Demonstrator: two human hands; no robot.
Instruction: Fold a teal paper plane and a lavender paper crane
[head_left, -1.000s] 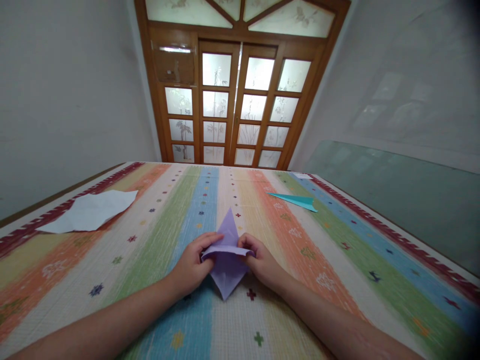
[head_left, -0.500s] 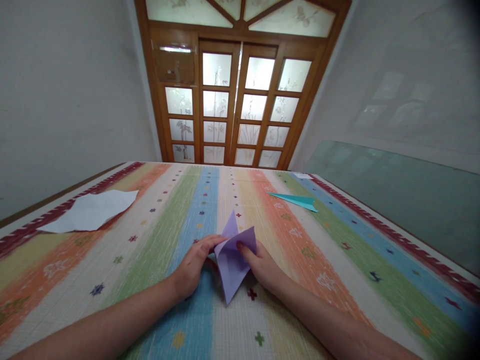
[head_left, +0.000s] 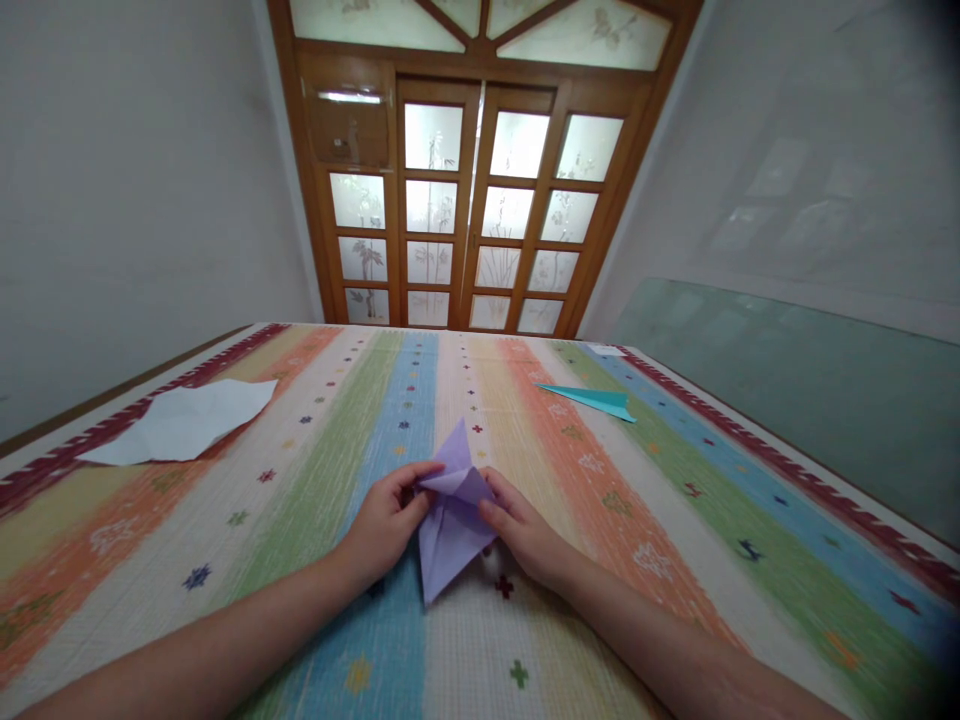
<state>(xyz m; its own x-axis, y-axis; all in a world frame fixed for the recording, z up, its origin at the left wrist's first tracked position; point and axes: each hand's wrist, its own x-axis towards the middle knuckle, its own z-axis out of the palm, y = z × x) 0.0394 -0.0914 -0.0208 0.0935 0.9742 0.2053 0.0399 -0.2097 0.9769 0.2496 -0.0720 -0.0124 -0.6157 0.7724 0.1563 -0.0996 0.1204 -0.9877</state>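
A folded lilac paper [head_left: 448, 520] lies on the striped tablecloth [head_left: 300, 470], pointed at its near and far ends. My left hand [head_left: 386, 525] pinches its left side near the upper fold. On the paper's right edge, my right hand [head_left: 525, 535] has its fingers, with the thumb pressing a flap across the middle. Both hands rest low on the cloth.
A white crumpled sheet [head_left: 184, 420] lies at the far left of the table. A teal folded paper [head_left: 592, 400] lies at the far right. Beyond the table stands a wooden door with frosted panes [head_left: 472, 215]. A glass panel [head_left: 787, 390] leans along the right wall.
The raised right flap has been folded down toward the middle of the paper. The near tip has shifted slightly left, and both hands have stayed on the paper.
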